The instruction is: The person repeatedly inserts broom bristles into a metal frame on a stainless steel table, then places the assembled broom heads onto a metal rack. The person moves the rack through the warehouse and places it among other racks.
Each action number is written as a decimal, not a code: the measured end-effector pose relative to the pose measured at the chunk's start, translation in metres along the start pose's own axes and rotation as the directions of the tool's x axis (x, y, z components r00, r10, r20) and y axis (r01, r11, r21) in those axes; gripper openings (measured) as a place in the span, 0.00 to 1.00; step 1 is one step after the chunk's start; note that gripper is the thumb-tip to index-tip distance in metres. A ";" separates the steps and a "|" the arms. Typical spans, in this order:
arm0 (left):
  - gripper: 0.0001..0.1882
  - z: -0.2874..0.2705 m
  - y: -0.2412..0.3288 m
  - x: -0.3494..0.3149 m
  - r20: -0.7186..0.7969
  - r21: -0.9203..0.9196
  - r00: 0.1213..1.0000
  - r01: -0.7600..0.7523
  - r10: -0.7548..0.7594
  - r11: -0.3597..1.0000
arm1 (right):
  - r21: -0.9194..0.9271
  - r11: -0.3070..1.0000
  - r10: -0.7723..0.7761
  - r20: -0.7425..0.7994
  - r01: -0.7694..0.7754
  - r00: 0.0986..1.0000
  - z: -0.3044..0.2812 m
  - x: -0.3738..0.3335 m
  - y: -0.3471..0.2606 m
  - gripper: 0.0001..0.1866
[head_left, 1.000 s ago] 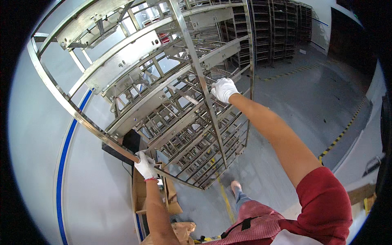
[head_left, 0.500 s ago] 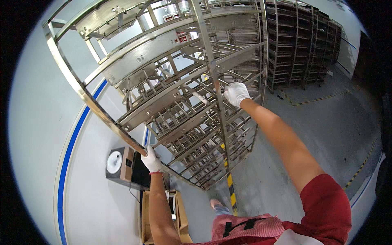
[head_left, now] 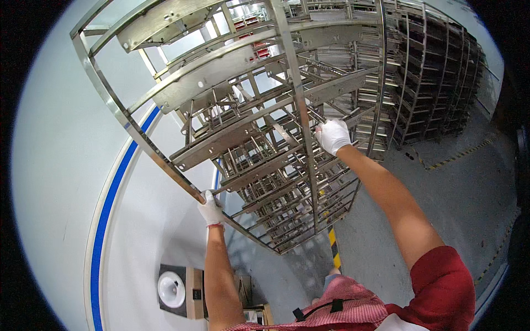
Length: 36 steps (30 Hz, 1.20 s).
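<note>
A tall metal rack (head_left: pixel 221 146) with several tiers of bars and slotted side plates stands in front of me, looking tilted in this wide view. My left hand (head_left: pixel 211 209), in a white glove, is closed around the rack's near left post. In a matching glove, my right hand (head_left: pixel 334 136) is closed on a bar of the rack at mid-height, just right of the middle post (head_left: pixel 302 118). Its fingertips are partly hidden behind the hand.
A white wall with a blue stripe (head_left: pixel 105 220) runs along the left. By it on the floor sits a dark box with a round white disc (head_left: pixel 171 289). More dark racks (head_left: pixel 436 77) stand at the far right. Yellow-black tape (head_left: pixel 334 248) marks the grey floor.
The box by the wall has slid lower in view, and the far racks look nearer. The rack I hold stays in front of me, shifted slightly right. Both hands keep their grip.
</note>
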State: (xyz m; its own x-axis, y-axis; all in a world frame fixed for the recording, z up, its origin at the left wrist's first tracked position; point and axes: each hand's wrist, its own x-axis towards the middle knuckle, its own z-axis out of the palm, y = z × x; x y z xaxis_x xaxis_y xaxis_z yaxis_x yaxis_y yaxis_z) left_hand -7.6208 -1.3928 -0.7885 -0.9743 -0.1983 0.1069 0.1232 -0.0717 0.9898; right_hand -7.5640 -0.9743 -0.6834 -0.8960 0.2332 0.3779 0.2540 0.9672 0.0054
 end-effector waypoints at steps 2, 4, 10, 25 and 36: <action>0.17 -0.004 -0.034 0.025 -0.051 -0.008 0.997 0.054 -0.055 0.998 | 0.006 1.000 0.010 0.073 -0.010 0.997 0.017 0.006 -0.012 0.17; 0.21 -0.008 -0.060 0.063 -0.039 0.015 0.998 0.052 -0.051 0.999 | -0.077 0.997 -0.013 0.073 0.019 0.997 0.034 0.019 -0.031 0.20; 0.21 -0.052 -0.096 0.116 -0.092 0.052 0.991 0.105 -0.100 0.993 | -0.023 0.999 -0.026 0.014 0.026 1.000 0.051 0.024 -0.082 0.24; 0.25 -0.084 -0.091 0.207 -0.095 0.117 0.993 0.082 -0.071 0.990 | 0.134 0.964 -0.165 -0.377 0.230 0.911 0.093 0.090 -0.126 0.09; 0.27 -0.087 -0.058 0.196 -0.116 0.132 0.989 0.104 -0.089 0.986 | 0.055 0.975 -0.188 -0.313 0.215 0.931 0.116 0.115 -0.136 0.12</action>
State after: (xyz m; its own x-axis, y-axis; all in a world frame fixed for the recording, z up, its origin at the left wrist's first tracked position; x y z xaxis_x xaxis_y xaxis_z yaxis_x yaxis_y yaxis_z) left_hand -7.8019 -1.5128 -0.8332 -0.9529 -0.3031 0.0071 -0.0046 0.0377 0.9993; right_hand -7.7441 -1.0672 -0.7483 -0.7676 0.0041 0.6409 0.0349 0.9988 0.0353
